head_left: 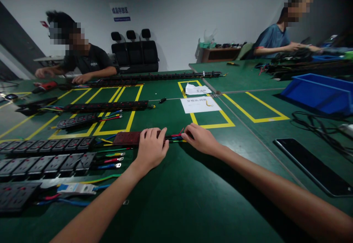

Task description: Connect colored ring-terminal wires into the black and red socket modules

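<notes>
Two bare forearms (264, 176) right up against the lens, elbows out of frame, both angled across a green desk (171, 206). At the far end of those, out near the middle of the desk: a dark red socket strip (127, 138), lying flat, with loose wires (175, 138) at its right end. Left fingers (155, 131) curled over that right end, grasping the strip from above, by the looks of it. No way to see how firmly. Right fingers (191, 128) pinched on the wires just beside it. Can't tell how many strands in that pinch, too much hidden.

Step in hand, just judging from the pose: strip steadied on one side, wire ends handled on the other. Maybe straightening or sorting, not swearing to it. For the next move, imo: hold the strip flat, pinch lightly, work along the strands one at a time and don't yank at the strip's end.

Over to the left, rows of black socket strips (48, 165), plus leads with ring terminals (118, 159) near the left forearm. Possibly easy to snag, so worth watching. To the right, a phone (311, 165) with a tangle of black cable (306, 125) just beyond, then a blue tray (320, 95). Farther back, a white paper sheet (193, 106) over yellow tape (220, 126). Also two other people, one far left (92, 60), one far right (273, 38), both well apart from this strip.
</notes>
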Demonstrator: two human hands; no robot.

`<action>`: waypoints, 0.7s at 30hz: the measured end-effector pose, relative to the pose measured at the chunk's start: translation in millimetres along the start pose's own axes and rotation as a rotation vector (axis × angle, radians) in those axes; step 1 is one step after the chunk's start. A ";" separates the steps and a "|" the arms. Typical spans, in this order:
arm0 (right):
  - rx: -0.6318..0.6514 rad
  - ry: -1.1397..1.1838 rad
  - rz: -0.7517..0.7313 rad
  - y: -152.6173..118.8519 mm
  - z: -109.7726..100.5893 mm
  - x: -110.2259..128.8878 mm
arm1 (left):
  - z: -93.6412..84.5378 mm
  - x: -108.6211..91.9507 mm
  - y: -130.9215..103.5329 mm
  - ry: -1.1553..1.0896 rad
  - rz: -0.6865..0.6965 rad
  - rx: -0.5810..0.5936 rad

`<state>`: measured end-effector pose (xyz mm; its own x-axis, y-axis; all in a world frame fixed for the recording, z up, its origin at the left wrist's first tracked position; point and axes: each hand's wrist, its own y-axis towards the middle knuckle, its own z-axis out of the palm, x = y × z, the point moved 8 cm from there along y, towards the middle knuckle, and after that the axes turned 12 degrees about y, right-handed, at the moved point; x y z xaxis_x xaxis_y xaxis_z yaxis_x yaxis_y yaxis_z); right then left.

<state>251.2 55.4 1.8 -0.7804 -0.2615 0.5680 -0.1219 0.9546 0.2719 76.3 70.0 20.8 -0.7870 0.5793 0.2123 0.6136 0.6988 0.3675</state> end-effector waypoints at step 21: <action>-0.081 -0.133 -0.270 -8.9 0.4 23.0 | -1.2 0.2 0.4 0.002 0.011 -0.018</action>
<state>234.2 41.0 12.2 -0.8003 -0.4778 0.3621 -0.2906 0.8375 0.4628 76.3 69.9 22.1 -0.7801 0.5863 0.2181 0.6212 0.6846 0.3814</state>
